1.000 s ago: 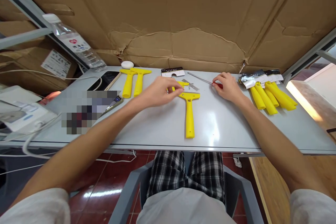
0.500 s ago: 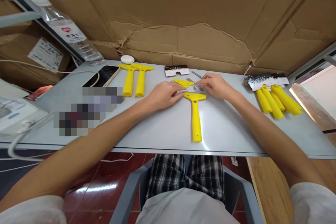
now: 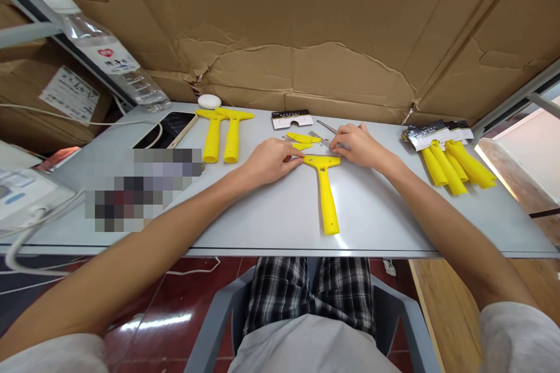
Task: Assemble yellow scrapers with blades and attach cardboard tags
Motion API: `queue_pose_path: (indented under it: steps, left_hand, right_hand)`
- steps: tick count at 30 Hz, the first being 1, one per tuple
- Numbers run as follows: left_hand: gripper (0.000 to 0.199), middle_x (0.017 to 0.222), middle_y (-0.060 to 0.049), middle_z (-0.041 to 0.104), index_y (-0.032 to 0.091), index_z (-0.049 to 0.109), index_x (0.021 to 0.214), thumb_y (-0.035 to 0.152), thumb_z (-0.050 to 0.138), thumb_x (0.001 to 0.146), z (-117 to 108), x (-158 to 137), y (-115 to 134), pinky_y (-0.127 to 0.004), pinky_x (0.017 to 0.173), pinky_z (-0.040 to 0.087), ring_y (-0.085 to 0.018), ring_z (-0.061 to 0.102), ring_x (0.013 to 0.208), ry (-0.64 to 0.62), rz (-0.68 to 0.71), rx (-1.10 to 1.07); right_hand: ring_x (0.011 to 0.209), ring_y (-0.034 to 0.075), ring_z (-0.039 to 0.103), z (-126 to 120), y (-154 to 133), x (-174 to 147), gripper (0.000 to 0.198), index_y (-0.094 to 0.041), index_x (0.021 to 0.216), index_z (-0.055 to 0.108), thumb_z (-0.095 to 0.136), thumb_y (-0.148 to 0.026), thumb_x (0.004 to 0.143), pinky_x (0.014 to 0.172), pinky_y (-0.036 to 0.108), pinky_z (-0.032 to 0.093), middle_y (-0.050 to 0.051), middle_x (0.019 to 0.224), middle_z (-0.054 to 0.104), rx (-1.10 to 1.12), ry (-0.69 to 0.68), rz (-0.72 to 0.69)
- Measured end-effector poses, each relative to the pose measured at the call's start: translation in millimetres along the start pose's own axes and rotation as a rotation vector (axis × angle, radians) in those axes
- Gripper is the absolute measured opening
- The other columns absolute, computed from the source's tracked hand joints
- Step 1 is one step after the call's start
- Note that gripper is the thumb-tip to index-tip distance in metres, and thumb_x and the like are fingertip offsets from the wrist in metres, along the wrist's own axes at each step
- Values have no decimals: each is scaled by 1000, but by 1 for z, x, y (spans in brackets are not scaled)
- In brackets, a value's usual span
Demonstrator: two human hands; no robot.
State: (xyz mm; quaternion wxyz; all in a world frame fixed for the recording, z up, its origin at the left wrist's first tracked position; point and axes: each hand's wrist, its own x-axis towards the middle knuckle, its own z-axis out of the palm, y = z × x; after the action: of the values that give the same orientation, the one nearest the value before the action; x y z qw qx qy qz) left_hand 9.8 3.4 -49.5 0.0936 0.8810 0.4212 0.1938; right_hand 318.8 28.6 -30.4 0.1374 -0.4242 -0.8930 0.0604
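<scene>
A yellow scraper (image 3: 328,198) lies on the table in front of me, its handle towards me. A thin grey edge runs along the top of its head. My left hand (image 3: 273,160) pinches the left end of the head between thumb and fingers. My right hand (image 3: 356,144) is closed at the head's right end; its fingertips hide what they grip. Just behind lie loose yellow clamp plates (image 3: 301,138), a metal blade (image 3: 321,140) and small screws. A slim metal tool (image 3: 326,126) runs under my right fingers; whether it is held I cannot tell.
Two yellow scraper handles (image 3: 231,140) lie left, near a phone (image 3: 175,128) and a white oval object (image 3: 209,101). Carded yellow scrapers (image 3: 455,169) lie right. A black-and-white card (image 3: 292,119) stands behind. A plastic bottle (image 3: 118,64) leans left; cardboard (image 3: 350,23) walls the back.
My right hand has come slightly closer to the scraper head's right end. My left fingertips have moved in to the head's left end. The view has shifted a little.
</scene>
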Motion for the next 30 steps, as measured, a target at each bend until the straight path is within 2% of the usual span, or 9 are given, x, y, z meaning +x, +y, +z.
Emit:
queue_pose_path:
  steps: [5,9,14,19,30]
  left_hand:
    - [35,103,-10,85,23,89,119,41,63,104,1,0,-2,-39,84,54,-28,76,92,1,20,-29]
    - [32,96,-9,84,23,89,117,39,65,103,-1,-1,1,-37,79,51,-26,74,84,9,6,-32]
    - [33,83,-6,81,20,89,119,38,67,101,-3,-1,9,-34,71,45,-22,68,74,-9,-34,-18]
    - [34,81,-5,79,20,88,117,38,66,99,-5,-1,10,-33,70,45,-22,68,74,-12,-39,-2]
    - [34,82,-6,79,21,87,116,39,64,99,-7,-1,10,-35,73,50,-23,70,76,-29,-46,1]
  right_hand:
    - [111,30,64,-4,-3,-26,21,-25,108,82,64,-35,103,101,48,42,11,115,74,133,108,30]
    - [112,28,68,8,-17,-32,19,-26,109,82,66,-36,104,102,47,50,10,114,75,260,138,-26]
    - [111,28,71,20,-25,-32,17,-26,108,83,69,-34,103,102,47,54,9,114,77,297,187,-44]
    - [105,26,73,21,-22,-34,19,-25,105,84,68,-34,103,99,46,57,9,110,78,316,206,-28]
    - [109,27,72,21,-23,-37,22,-23,109,83,65,-37,104,100,46,55,10,113,78,278,166,-6]
